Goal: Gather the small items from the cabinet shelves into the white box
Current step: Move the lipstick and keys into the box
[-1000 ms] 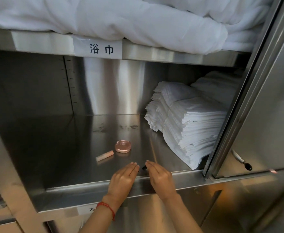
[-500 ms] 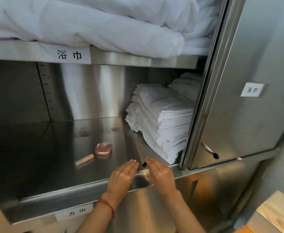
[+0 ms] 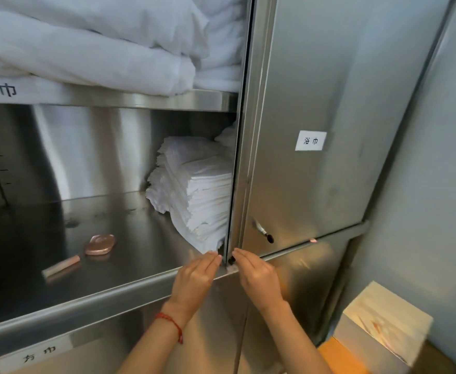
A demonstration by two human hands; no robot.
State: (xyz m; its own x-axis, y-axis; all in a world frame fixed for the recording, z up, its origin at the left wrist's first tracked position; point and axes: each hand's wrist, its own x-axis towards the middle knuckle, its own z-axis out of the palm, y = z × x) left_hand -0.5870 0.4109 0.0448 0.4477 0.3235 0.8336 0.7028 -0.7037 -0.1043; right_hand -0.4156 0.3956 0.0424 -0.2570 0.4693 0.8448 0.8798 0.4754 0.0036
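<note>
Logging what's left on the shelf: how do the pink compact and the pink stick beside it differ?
The compact is a flat, rounded oval with a glossy rose-metallic top; the stick is a slim, matte, paler pink tube. The compact sits deeper on the shelf, the stick nearer its front edge, lying slantwise. They lie apart, not touching. Both are small, pinkish, and held by neither hand.

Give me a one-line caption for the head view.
Both hands at the shelf edge around a small black item; pink compact behind.

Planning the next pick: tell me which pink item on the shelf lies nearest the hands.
The rounded pink compact; it lies closer to the left hand than the slim pink tube, which sits further left.
</note>
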